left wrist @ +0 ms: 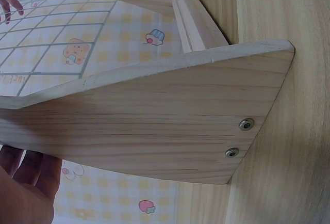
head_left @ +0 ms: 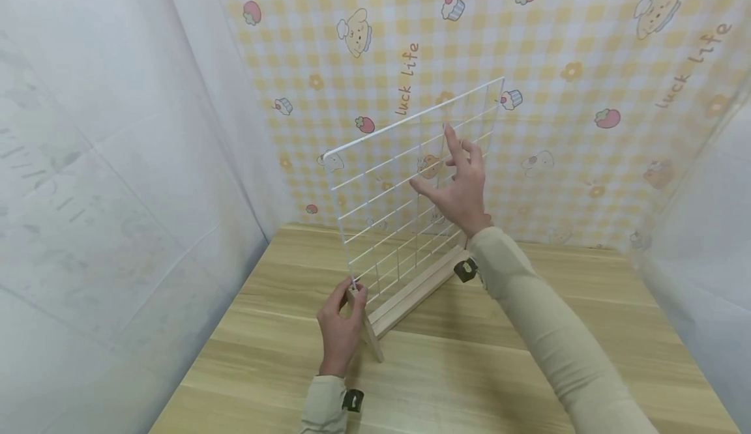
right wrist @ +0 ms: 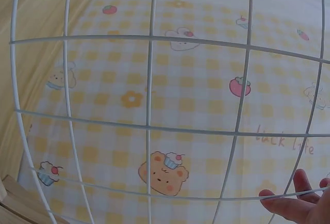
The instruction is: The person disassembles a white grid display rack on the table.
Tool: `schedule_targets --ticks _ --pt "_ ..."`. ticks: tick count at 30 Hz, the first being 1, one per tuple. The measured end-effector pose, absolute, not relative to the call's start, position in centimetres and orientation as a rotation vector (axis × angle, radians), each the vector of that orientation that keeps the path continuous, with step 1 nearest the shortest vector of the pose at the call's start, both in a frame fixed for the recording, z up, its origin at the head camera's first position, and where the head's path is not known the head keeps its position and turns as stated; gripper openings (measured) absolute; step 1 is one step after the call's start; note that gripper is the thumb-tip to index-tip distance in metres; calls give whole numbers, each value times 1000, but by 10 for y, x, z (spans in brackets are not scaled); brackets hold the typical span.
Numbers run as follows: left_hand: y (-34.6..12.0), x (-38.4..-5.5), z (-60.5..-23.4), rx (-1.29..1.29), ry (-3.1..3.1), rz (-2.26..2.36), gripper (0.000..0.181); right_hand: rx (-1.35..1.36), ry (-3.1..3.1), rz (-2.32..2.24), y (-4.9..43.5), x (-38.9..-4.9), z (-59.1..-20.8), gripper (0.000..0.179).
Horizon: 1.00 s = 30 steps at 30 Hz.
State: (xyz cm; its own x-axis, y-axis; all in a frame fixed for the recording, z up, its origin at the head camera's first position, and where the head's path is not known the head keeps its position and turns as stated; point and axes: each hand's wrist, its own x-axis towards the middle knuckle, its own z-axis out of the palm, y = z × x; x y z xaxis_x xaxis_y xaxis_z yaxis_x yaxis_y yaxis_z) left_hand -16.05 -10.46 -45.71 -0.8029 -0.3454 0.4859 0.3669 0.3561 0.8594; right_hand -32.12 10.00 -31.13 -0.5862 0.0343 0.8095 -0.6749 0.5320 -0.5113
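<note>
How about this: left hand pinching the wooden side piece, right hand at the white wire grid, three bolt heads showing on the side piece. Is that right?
Not quite: the left wrist view shows two bolt heads on the wooden side piece, not three. The left hand does pinch that piece, and the right hand is at the white wire grid.

Head view: high, set back, facing forward and down over worktop (head_left: 469, 369) towards yellow-checked cloth (head_left: 499, 49). Left-wrist view: close beside wooden side panel (left wrist: 154, 126), turned sideways. Right-wrist view: close, facing cloth through wire grid (right wrist: 149, 82). All share cloth, grid.
</note>
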Motion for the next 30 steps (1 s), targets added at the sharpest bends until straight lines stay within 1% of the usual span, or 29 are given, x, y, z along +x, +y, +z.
schedule_targets --ticks 11,18,23,30 --pt "-104 -159 -457 -18 -1984 -1499 23 553 -1922 1100 101 -320 -291 103" --pt "-115 -175 -490 -67 -2000 -1501 25 549 -1898 1057 106 -317 -273 102" --pt "-112 -174 -487 -29 -2006 -1506 28 526 -1876 1080 112 -313 -260 103" --pt "-107 -170 -479 11 -2027 -1487 24 524 -1852 1021 124 -310 -252 101"
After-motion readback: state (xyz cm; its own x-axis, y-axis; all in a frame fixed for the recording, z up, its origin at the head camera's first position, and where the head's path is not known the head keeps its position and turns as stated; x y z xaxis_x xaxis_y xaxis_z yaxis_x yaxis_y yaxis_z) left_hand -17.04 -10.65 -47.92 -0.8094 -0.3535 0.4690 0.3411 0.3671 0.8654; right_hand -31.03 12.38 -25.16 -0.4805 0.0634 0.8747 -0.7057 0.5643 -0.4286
